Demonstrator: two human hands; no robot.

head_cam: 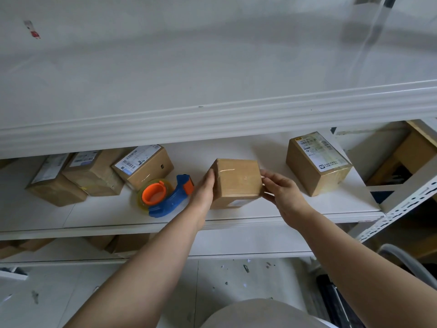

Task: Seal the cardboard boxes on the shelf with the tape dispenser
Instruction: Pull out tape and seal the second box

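Steadying the small brown cardboard box (237, 181) on the white shelf (94, 229), we've got our left hand (204, 188) flat against 1 side, right hand (282, 192) pinching the other. We'd rub the clear tape (236, 172) down firmly; blue-and-orange tape dispenser (165, 197) lies just beside.

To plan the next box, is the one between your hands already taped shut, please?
Taped shut, it seems: the box has glossy clear tape across its closed top face.
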